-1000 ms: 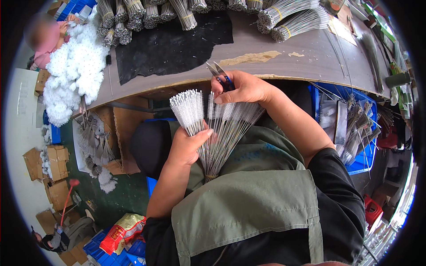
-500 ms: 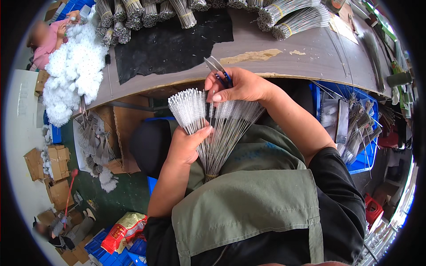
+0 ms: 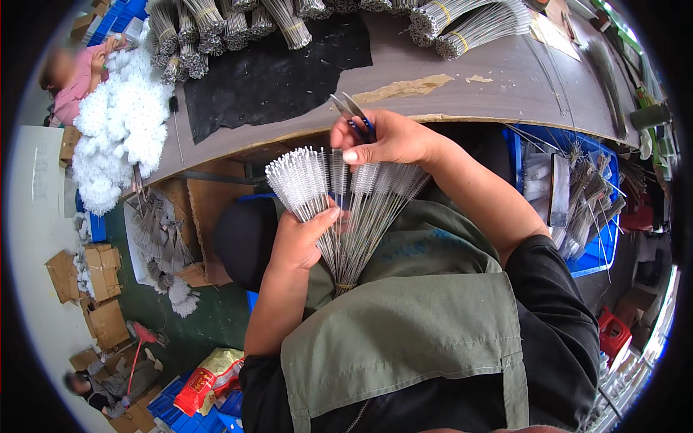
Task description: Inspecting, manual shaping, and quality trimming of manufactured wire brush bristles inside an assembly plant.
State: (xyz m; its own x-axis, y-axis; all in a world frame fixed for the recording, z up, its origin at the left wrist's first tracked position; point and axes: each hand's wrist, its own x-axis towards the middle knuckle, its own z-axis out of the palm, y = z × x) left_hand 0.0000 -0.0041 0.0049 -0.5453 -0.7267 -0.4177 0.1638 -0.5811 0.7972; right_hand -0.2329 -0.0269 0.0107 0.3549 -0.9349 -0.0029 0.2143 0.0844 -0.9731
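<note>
Head camera view: the person sits at a grey-brown table (image 3: 491,94) and wears a green apron (image 3: 404,325). The bundle of thin wire brushes (image 3: 364,234) is in front of the body, above the lap and below the table edge. Its white bristle heads point up and spread like a fan, while the stems come together at a yellowish band (image 3: 345,287) near the top of the apron. The left hand (image 3: 299,237) is closed around the left part of the bundle, with its thumb lying across the stems, just under the bristles. The right hand (image 3: 393,141) grasps small snips (image 3: 354,115) with blue handles; their two blades are parted and point up to the left. The right thumb is over the bristle heads in the middle of the fan, but I cannot tell whether it presses on any brush.

On the table, a black sheet (image 3: 274,79) lies flat, and tied wire bundles (image 3: 484,32) are along the far side. A pile of white brushes (image 3: 119,130) is at the left end. Under the right forearm's side of the table, a blue crate (image 3: 610,238) holds more wire pieces.
</note>
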